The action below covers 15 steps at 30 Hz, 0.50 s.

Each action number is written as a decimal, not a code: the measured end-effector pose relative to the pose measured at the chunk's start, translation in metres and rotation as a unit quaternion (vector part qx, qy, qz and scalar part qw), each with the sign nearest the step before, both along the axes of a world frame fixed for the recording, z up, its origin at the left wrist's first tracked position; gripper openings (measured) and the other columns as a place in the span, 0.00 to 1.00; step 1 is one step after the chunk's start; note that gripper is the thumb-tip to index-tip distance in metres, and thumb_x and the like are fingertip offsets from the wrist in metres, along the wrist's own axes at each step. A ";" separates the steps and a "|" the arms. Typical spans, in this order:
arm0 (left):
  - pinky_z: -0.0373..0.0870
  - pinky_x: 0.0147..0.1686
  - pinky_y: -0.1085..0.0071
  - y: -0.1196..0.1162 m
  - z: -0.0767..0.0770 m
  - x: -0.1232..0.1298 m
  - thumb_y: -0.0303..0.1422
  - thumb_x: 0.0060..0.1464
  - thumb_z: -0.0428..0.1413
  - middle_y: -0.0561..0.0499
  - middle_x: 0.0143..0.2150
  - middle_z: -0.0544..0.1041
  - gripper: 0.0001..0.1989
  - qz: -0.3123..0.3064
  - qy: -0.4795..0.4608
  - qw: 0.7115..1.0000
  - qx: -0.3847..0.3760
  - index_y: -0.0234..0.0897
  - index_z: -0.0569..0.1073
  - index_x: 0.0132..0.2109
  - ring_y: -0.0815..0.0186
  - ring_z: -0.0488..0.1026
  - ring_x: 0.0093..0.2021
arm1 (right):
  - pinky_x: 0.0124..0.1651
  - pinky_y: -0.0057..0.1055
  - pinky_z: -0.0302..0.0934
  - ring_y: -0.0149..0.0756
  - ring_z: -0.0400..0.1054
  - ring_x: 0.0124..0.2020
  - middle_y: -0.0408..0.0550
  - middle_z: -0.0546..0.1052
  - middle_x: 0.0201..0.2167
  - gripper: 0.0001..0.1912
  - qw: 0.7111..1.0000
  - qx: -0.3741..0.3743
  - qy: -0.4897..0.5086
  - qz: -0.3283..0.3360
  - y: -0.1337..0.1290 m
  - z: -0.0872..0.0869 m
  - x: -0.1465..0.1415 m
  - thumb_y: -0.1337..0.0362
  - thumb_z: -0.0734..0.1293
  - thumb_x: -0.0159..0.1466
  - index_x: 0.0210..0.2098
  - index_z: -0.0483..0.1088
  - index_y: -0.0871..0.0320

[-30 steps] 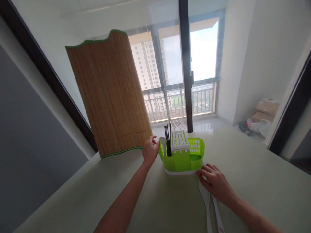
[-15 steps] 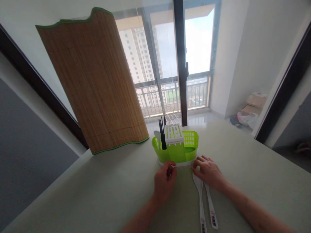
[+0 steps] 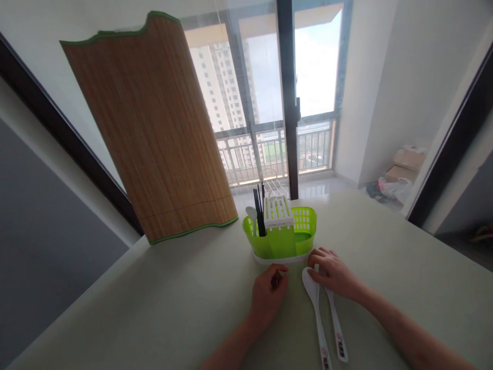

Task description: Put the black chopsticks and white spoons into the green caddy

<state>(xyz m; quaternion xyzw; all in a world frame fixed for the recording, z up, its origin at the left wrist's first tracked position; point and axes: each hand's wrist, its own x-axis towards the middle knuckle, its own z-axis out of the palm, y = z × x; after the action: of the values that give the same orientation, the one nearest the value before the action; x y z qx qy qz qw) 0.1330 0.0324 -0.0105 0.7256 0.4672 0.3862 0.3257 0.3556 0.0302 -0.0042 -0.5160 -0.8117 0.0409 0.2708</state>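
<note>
A green plastic cutlery holder (image 3: 287,241) with a white slotted insert stands on the pale table (image 3: 162,303). Black chopsticks (image 3: 259,216) and a white spoon (image 3: 251,215) stick up from its left compartment. My left hand (image 3: 267,293) hovers just in front of the holder, fingers curled together, with nothing seen in it. My right hand (image 3: 335,272) rests flat on the heads of two white spoons (image 3: 321,318) lying side by side on the table, handles pointing toward me.
A rolled bamboo mat (image 3: 154,133) with green trim stands upright at the table's back left. Behind are a glass sliding door and balcony railing. Boxes and bags (image 3: 396,174) lie on the floor at right.
My left hand drew back from the holder's left rim to the table in front of it. The camera tilted down slightly. My right hand stayed on the spoons.
</note>
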 end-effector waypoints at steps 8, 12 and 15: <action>0.55 0.23 0.71 -0.014 0.007 0.007 0.39 0.55 0.52 0.54 0.22 0.66 0.12 -0.065 0.000 0.997 -0.036 0.39 0.76 0.39 0.69 0.60 0.23 | 0.38 0.33 0.57 0.35 0.64 0.31 0.42 0.70 0.25 0.10 0.987 0.071 0.137 0.039 -0.011 0.010 -0.018 0.61 0.61 0.66 0.29 0.67 0.55; 0.54 0.23 0.71 -0.022 0.008 0.013 0.40 0.54 0.53 0.55 0.21 0.64 0.11 -0.065 -0.010 0.996 -0.057 0.40 0.76 0.36 0.70 0.58 0.22 | 0.37 0.32 0.57 0.33 0.64 0.29 0.41 0.70 0.24 0.10 0.983 0.091 0.154 0.040 -0.015 0.015 -0.020 0.61 0.61 0.65 0.29 0.67 0.55; 0.52 0.23 0.71 -0.025 0.006 0.019 0.39 0.53 0.54 0.56 0.21 0.64 0.09 -0.065 -0.003 0.996 -0.053 0.38 0.75 0.34 0.71 0.58 0.22 | 0.36 0.32 0.57 0.33 0.64 0.27 0.41 0.70 0.23 0.10 0.981 0.101 0.163 0.042 -0.017 0.016 -0.023 0.60 0.61 0.66 0.29 0.68 0.55</action>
<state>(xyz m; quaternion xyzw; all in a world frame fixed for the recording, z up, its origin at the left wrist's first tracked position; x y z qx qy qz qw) 0.1515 0.0077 -0.0042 0.7346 0.4382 0.3414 0.3896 0.3330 0.0131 0.0121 -0.4374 -0.7778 0.0533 0.4481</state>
